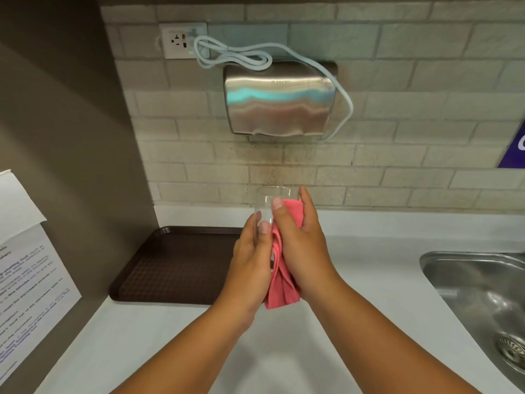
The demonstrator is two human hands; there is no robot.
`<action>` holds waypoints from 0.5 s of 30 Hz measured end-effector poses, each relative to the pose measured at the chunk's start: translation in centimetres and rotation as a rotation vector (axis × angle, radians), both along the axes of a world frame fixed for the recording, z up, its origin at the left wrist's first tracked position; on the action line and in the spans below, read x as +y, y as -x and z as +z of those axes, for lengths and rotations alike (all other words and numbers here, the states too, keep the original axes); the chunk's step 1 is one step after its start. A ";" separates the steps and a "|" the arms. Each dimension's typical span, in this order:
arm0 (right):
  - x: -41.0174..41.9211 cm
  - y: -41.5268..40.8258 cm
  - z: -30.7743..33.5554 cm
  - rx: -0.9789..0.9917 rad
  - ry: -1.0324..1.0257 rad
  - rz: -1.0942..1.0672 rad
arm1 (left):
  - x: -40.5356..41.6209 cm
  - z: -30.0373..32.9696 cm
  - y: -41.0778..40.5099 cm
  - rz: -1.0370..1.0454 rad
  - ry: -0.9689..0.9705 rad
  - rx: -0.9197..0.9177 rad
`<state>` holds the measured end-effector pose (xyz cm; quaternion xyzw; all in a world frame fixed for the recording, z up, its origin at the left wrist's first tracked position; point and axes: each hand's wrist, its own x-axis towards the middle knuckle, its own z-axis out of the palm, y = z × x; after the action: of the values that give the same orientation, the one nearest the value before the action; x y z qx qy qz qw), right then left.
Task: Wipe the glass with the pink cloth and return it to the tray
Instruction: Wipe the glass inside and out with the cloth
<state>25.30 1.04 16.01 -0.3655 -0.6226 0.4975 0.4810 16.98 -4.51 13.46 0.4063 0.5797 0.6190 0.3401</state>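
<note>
Step in hand: The wiping looks to be under way. A person holds a clear glass point(268, 204) up in front of them, above a white counter point(369, 265), with a pink cloth point(281, 280) pressed to its side.

Left hand: The left hand point(250, 260) is curled around the lower left side of the glass, fingertips point(264, 227) resting on its wall, steadying it.

Right hand: The right hand point(304, 245) is closed over the pink cloth, pressing it against the right side of the glass. The thumb lies across the front of the glass and one finger reaches up past the rim.

Pink cloth: Bunched between the two palms, with a folded tail hanging down below the hands.

Glass: Upright or nearly so, between the two hands, open end up. It looks empty; whether any water or marks are left on it is too faint to tell.

Tray: A dark brown tray point(170, 265) lies on the counter to the left of the left hand and a little below it. The part that shows holds nothing; its right end is hidden behind the left hand and forearm.

Sink: A steel sink point(477, 294) is set into the counter well to the right of the right hand, with a drain strainer point(511, 348) in its base and nothing else seen in it.

Next move: Judging from the grip, the glass needs turning in the left hand so the cloth covers the whole wall, perhaps the inside too. Then it goes down and left to stand on the tray, held firmly because smooth glass can slip.
</note>
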 end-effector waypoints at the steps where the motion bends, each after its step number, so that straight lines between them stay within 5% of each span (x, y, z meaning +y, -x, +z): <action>1: 0.0 -0.1 -0.1 0.002 0.018 -0.009 | 0.0 0.0 -0.1 -0.014 0.014 -0.002; 7: 0.0 0.0 0.5 -0.109 -0.167 -0.023 | -0.3 -0.1 -0.1 -0.045 -0.053 -0.057; 15: 2.9 -0.2 3.2 0.023 -0.001 -0.115 | -1.2 -0.8 -0.7 -0.052 0.033 -0.109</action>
<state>25.50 3.92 19.21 -0.3948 -0.5953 0.4728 0.5160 17.68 -5.74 12.69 0.3810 0.5599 0.6215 0.3938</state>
